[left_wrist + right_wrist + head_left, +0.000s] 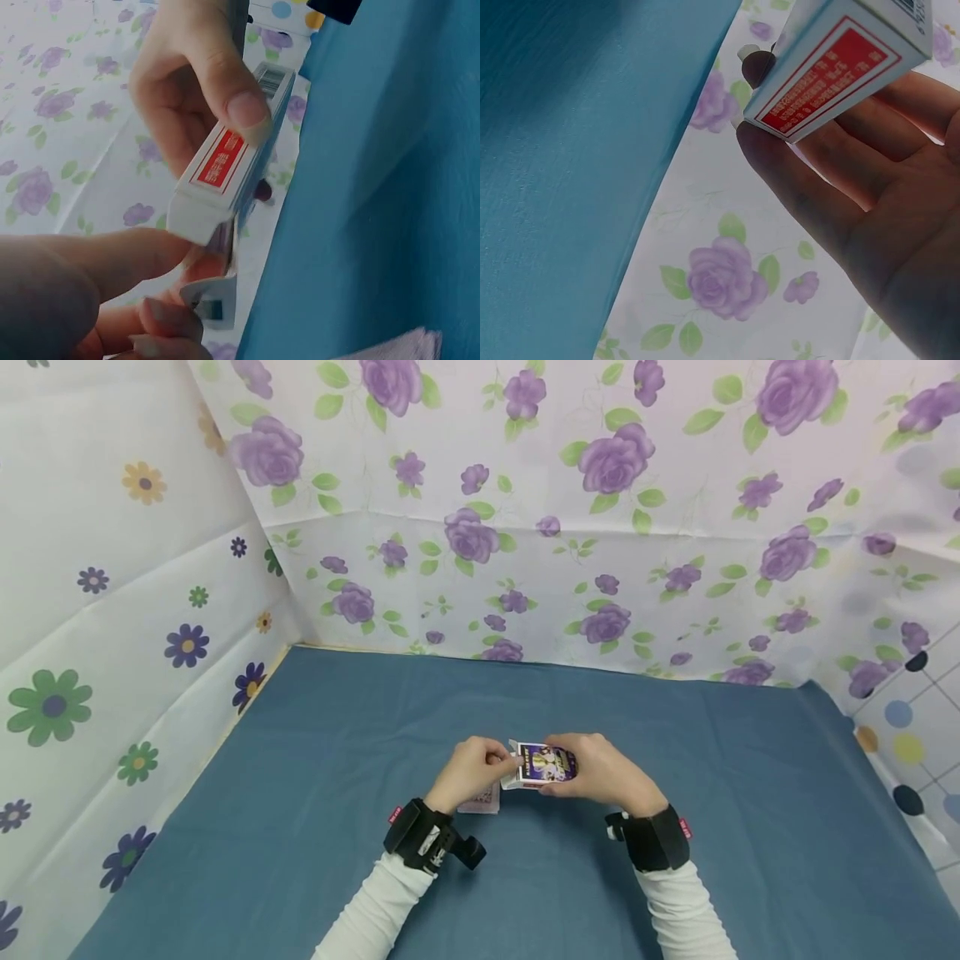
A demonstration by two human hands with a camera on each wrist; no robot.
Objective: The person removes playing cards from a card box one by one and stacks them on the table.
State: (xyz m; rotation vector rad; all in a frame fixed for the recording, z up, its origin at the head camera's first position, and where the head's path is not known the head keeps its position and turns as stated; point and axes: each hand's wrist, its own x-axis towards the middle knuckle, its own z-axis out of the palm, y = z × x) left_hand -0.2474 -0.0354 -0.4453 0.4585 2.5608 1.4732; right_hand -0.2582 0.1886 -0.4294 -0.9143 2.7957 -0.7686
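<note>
A playing-card box [547, 763], with a purple and gold front and white edges, is held above the table by my right hand [600, 771]. Its thumb and fingers grip opposite narrow sides near the far end. The box's open end, flaps out, faces my left hand [470, 772], whose thumb and fingers pinch at that end in the left wrist view. A red printed panel marks the box side [225, 161]. Below the left hand lies a stack of playing cards [480, 803], back pattern up and partly hidden by that hand.
Blue cloth [360, 718] covers the table. Behind it hangs a white curtain [540, 585] with purple roses, and a flower-print sheet [150, 635] stands along the left side. Each wrist wears a black camera strap [657, 841].
</note>
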